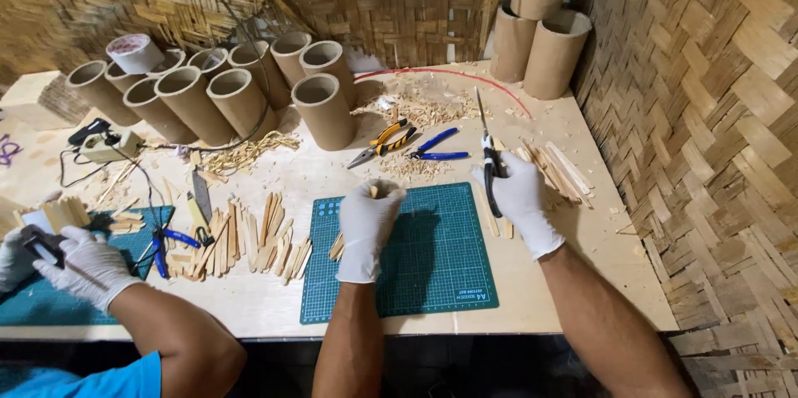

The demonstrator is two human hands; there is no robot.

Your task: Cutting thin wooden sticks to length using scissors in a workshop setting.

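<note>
My left hand (367, 223), in a white glove, is closed around a small bundle of wooden sticks (337, 245) over the green cutting mat (432, 273). My right hand (519, 194), also gloved, grips black-handled scissors (486, 149) with the blades pointing away from me, just past the mat's right edge. A pile of wooden strips (559, 167) lies right beside that hand.
Yellow-handled pliers (382, 142) and blue-handled pliers (436, 147) lie beyond the mat. Several cardboard tubes (237, 95) stand at the back, more (544, 41) in the right corner. Loose sticks (249, 240) cover the table's left. A co-worker's gloved hands (75, 261) work at far left.
</note>
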